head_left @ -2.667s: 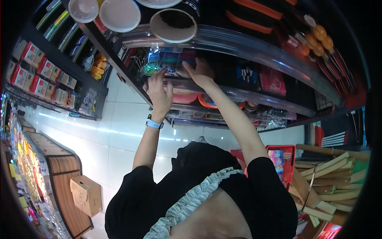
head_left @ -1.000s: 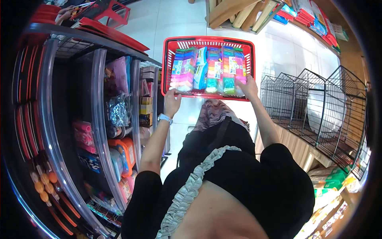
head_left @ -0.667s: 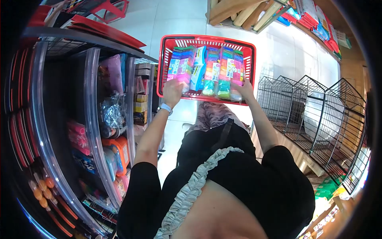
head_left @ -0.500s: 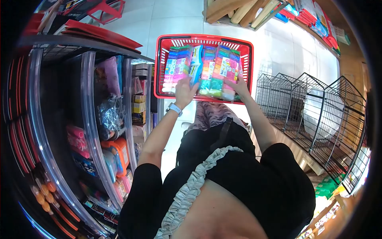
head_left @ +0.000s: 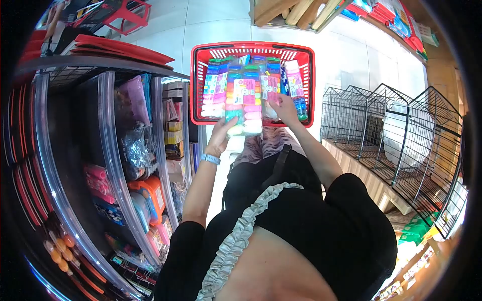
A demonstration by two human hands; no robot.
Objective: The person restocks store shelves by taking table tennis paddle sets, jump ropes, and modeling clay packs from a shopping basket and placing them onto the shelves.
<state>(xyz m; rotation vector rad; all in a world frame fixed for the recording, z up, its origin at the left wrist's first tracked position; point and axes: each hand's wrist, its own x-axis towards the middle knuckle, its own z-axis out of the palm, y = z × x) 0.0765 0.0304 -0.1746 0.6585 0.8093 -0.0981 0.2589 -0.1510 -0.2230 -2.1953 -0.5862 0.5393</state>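
Note:
My left hand (head_left: 220, 134) grips the lower left corner of a clear pack of colourful pieces (head_left: 244, 103), which is lifted over the front rim of a red basket (head_left: 312, 85). Inside the basket my right hand (head_left: 284, 110) is closed on another colourful pack (head_left: 270, 89), right of the lifted one. More packs lie in the basket: one with pink and white pieces at the left (head_left: 213, 93), and one with a pink label at the right (head_left: 295, 83). Part of a blue pack shows behind the lifted one.
Shelves with clear plastic edges (head_left: 113, 140) run along the left, holding pink rolls and an orange container (head_left: 153, 195). Black wire racks (head_left: 401, 135) stand on a wooden base at the right. A bin of wooden pieces (head_left: 296, 12) is beyond the basket, with a red stool (head_left: 131, 17) at the upper left.
The view turned from the shelf to the basket. Since half a second ago, my left hand has lifted a pack towards me, and my right hand has moved left. Packs at the right are now uncovered.

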